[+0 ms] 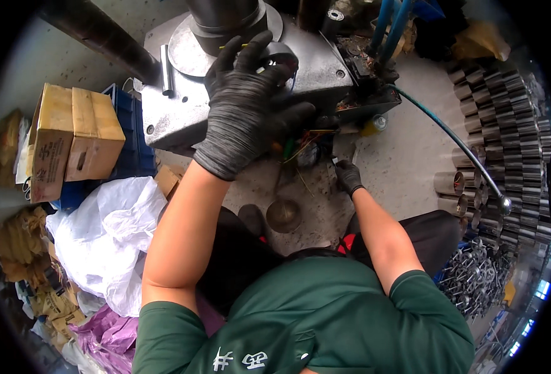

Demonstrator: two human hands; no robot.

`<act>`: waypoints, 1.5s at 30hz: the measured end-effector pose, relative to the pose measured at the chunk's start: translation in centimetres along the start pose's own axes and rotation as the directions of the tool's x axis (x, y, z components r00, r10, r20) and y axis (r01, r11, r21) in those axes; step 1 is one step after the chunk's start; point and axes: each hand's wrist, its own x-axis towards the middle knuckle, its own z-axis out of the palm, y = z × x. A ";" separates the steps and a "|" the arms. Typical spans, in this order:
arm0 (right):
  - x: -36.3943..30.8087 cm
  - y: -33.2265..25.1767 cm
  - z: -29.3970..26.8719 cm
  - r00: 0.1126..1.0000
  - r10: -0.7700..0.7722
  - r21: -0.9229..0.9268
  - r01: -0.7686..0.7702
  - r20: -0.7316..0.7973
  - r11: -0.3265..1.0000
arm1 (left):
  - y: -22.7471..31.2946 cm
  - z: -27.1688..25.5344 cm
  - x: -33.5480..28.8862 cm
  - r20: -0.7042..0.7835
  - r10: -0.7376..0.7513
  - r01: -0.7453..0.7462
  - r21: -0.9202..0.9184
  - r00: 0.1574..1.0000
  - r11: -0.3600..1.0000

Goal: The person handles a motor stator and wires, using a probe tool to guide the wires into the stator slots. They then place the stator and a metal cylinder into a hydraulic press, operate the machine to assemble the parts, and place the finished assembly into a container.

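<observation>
My left hand (241, 109), in a dark grey knit glove, reaches over the metal press bed (316, 59). Its fingers are spread and its thumb stands apart to the right. Beside the fingertips is a dark ring-shaped metal part (283, 51), partly covered by the hand; whether they touch I cannot tell. Behind them rises the press's dark round column (228, 22) on a wide disc. Lower and to the right, my gloved right hand (349, 177) is closed in front of the bed; what it grips is hidden.
A short metal tube (166, 70) stands at the bed's left. Cardboard boxes (95, 134) and a white plastic bag (110, 234) lie left. Stacked metal cylinders (506, 124) fill the right, near a ball-ended lever (505, 204). A round metal piece (283, 215) lies between my feet.
</observation>
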 end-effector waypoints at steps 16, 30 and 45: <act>4.3 -14.4 5.8 0.919 -0.348 -0.584 0.388 0.185 0.713 | -2.5 5.0 -1.4 -0.178 0.094 -0.048 0.248 0.980 0.968; 7.6 -26.0 11.2 0.711 -0.702 -0.353 0.668 0.044 0.655 | -4.5 3.7 -0.1 -0.267 0.205 -0.226 -0.050 0.942 0.973; -5.4 -23.7 -12.1 0.884 -0.401 0.451 0.264 0.241 0.852 | -5.5 2.7 1.2 -0.096 0.005 -0.038 -0.340 0.995 0.940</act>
